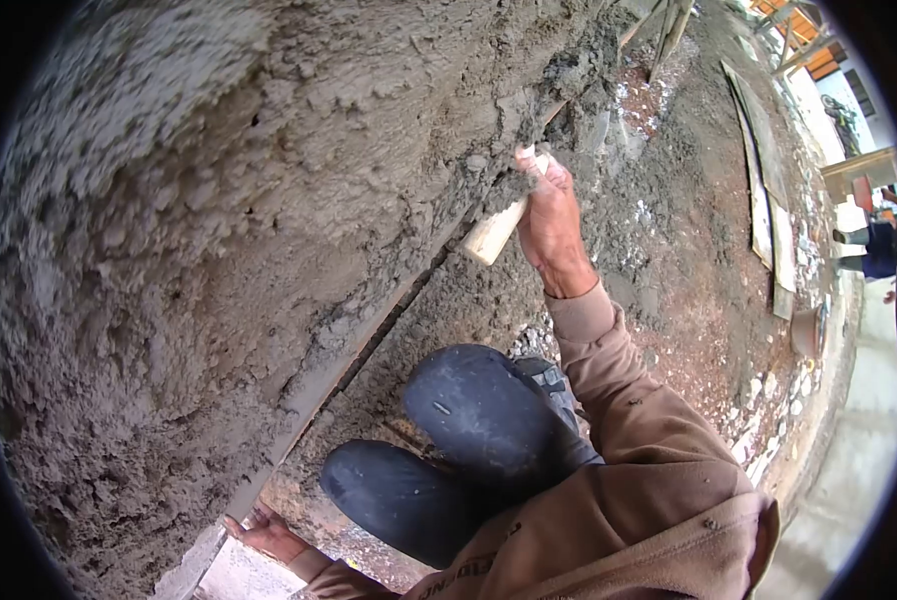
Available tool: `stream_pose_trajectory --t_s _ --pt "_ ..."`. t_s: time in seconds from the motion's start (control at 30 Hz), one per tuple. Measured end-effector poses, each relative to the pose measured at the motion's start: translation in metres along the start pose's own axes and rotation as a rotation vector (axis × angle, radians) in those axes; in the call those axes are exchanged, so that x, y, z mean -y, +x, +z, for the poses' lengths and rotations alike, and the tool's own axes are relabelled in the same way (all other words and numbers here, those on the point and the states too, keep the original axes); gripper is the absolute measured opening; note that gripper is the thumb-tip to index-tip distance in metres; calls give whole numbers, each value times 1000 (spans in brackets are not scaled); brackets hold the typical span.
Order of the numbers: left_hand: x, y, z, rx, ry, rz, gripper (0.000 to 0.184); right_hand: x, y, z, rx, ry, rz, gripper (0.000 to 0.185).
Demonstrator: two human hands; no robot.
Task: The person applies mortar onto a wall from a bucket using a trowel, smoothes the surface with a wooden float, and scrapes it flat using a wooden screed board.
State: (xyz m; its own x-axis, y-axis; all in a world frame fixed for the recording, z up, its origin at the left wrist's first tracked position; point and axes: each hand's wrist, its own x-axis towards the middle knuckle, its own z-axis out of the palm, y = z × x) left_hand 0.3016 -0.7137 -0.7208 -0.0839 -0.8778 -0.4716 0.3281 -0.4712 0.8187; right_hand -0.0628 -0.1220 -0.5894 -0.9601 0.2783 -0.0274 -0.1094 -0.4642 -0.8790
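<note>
My right hand (554, 222) is closed around a tool with a pale wooden handle (496, 232). Grey mortar cakes the tool near my fingers, and its far end is hard to make out against the mortar. Beside it rises a wall (199, 220) covered in rough wet mortar. A long straight board (344, 358) runs along the wall's lower edge. My left hand (267, 532) has its fingers apart at the board's near end; whether they touch it is unclear.
My bent knees (479, 405) are close to the board. Long planks (764, 185) lie on the muddy, rubble-strewn ground to the right, near a bucket (809, 332). Wooden poles (672, 38) stand at the top. Another person (881, 250) is partly visible at the far right.
</note>
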Motion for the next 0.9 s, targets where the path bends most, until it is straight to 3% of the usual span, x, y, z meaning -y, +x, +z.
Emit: stream_pose_trajectory --t_s 0.07,0.2,0.3,0.47,0.57,0.6,0.7,0.8,0.87,0.9 --pt "-1 19 -8 -43 -20 -25 44 -16 -8 -2 -23 -183 -30 23" --pt "0 -36 24 -106 13 25 54 -18 -20 10 -80 -117 -18 18" --pt "-1 8 -5 -23 -25 -27 59 -2 -5 12 -57 -48 -80 15" --pt "8 -72 43 25 -52 -37 60 41 43 -20 75 -37 -47 13" --pt "16 -79 48 101 40 64 60 53 40 -7 6 69 -40 14" --pt "19 -88 45 166 135 147 61 58 42 -12 41 -230 -29 22" --pt "4 -78 50 15 -42 -88 65 49 38 -7 97 -34 -5 31" --pt "-1 -75 51 -77 73 35 56 40 19 0 97 -36 -28 29" --pt "-18 -55 41 -37 78 -24 55 41 -5 22 97 -49 -36 28" --pt "-24 -44 31 -22 83 -52 54 30 -2 17 -40 -159 -45 29"
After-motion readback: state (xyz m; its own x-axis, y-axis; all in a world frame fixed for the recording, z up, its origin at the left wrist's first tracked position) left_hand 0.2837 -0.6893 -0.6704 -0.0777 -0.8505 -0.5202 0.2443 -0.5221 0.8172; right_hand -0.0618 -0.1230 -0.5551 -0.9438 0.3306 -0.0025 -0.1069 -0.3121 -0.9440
